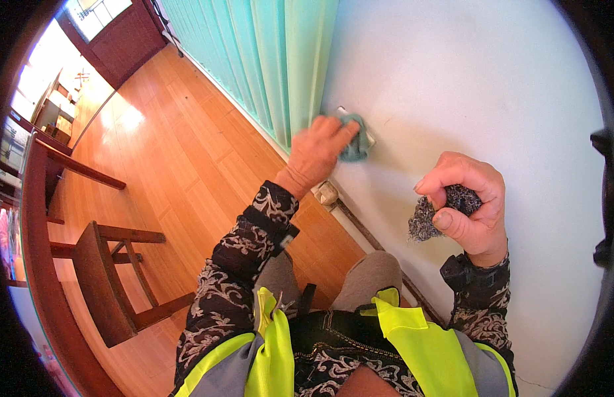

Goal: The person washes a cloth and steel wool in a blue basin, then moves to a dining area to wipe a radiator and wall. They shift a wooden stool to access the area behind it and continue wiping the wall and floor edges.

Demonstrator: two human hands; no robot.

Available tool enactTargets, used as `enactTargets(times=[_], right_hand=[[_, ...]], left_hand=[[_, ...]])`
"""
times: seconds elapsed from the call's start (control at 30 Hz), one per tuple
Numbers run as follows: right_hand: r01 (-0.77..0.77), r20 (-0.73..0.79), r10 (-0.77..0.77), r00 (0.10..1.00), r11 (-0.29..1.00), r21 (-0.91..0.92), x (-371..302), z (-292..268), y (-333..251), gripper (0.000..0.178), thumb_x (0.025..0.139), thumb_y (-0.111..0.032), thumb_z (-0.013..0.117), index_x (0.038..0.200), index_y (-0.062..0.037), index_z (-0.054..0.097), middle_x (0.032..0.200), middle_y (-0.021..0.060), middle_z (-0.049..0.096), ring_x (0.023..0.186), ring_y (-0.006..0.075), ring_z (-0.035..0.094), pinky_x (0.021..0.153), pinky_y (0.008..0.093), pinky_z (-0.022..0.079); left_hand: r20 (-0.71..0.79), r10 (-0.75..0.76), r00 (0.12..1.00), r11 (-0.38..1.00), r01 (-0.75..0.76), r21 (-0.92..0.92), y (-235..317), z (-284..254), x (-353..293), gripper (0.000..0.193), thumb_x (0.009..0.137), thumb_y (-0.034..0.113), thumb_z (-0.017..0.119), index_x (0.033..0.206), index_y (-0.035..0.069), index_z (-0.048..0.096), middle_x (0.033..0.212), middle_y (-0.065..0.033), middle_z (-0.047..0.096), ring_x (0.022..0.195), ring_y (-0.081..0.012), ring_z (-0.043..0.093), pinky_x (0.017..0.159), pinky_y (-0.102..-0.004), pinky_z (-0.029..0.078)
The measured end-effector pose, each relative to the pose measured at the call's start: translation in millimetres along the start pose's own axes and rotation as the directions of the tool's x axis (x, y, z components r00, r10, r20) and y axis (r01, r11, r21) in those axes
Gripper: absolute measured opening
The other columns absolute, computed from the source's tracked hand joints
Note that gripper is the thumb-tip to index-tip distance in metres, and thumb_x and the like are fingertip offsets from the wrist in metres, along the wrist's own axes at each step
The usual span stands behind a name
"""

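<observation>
My left hand presses a teal cloth against a small white plate low on the pale wall, just right of the green panelling. The cloth covers most of that plate, and the hand is slightly smeared by motion. To the right, my right hand is curled around a dark grey steel wool scrubber in front of the wall. Part of the scrubber shows between thumb and fingers and below them.
Pale green panelling meets the white wall. Along the wall's foot runs a brown pipe or baseboard strip with a pale block at its end. A wooden chair stands at left on the wooden floor. A dark door is beyond.
</observation>
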State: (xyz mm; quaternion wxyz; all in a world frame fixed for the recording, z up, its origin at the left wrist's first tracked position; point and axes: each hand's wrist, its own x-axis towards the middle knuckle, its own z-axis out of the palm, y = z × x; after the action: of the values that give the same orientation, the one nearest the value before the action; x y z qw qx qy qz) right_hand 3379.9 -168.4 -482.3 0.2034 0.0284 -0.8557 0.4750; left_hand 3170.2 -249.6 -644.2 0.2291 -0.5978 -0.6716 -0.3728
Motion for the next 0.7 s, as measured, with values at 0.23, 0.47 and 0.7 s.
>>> enactTargets(times=[0.23,0.47,0.7], right_hand=[[-0.019,0.011,0.020,1.000,1.000,-0.004,0.8,-1.1,1.3,0.026,0.073,-0.017,0.073,0.092,-0.0023,0.065,0.066,0.0015,0.049,0.059,0.0100,0.044,0.054,0.0233,0.034],[0.003,0.016,-0.003,1.000,1.000,-0.004,-0.1,-0.5,0.2,0.025,0.073,-0.016,0.073,0.092,-0.0022,0.065,0.067,0.0015,0.049,0.060,0.0097,0.044,0.054,0.0230,0.034],[-0.029,-0.033,0.028,0.999,0.999,-0.029,1.9,2.0,0.1,0.027,0.073,-0.022,0.073,0.090,-0.0019,0.065,0.067,0.0017,0.050,0.060,0.0102,0.045,0.055,0.0230,0.035]], left_hand=[[-0.165,-0.249,0.954,0.964,0.260,0.051,-1.8,18.2,-3.3,0.053,0.065,-0.007,0.057,0.114,0.012,0.055,0.087,-0.0064,0.053,0.079,-0.0268,0.054,0.061,-0.0352,0.048],[-0.075,-0.476,0.876,0.869,0.455,-0.193,4.3,42.0,-31.6,0.060,0.062,-0.006,0.060,0.120,0.006,0.049,0.093,-0.0134,0.053,0.088,-0.0354,0.054,0.071,-0.0407,0.048],[-0.057,-0.533,0.844,0.766,0.452,-0.456,10.2,58.7,-54.5,0.048,0.069,-0.006,0.056,0.116,0.001,0.050,0.102,-0.0182,0.055,0.095,-0.0379,0.054,0.083,-0.0395,0.045]])
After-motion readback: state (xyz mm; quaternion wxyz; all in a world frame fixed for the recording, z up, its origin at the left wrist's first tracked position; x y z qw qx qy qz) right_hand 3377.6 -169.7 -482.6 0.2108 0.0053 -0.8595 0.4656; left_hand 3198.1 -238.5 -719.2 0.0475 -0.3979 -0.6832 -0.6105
